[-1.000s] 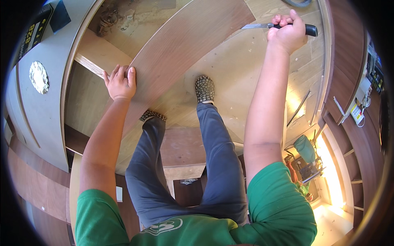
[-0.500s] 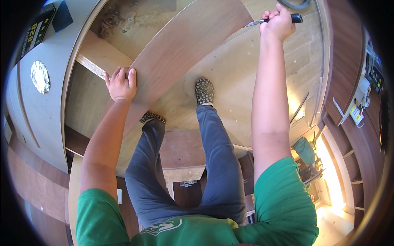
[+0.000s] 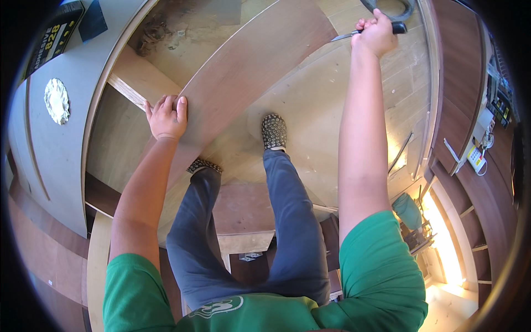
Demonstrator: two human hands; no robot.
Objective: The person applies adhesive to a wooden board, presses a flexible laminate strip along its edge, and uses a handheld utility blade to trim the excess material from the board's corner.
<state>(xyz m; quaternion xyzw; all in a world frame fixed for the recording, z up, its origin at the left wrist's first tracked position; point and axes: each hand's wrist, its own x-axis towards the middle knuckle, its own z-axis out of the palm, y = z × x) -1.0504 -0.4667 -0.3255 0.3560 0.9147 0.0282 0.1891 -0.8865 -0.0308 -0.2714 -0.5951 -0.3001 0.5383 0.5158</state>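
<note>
Head view shows the left hand [image 3: 166, 117], fingers pressed flat, steadying the brown laminate sheet [image 3: 249, 72]. The right hand [image 3: 377, 34], fingers wrapped round a knife [image 3: 371, 31], probably starts a cut; a steady sheet matters next.

Green short-sleeved shirt [image 3: 376, 265] with a pale printed mark at the chest | dark blue-grey trousers [image 3: 287, 221] | dark studded shoes [image 3: 274, 131] dotted with pale spots | bare forearms, left hand [image 3: 166, 117] and right hand [image 3: 379, 34] ungloved
</note>
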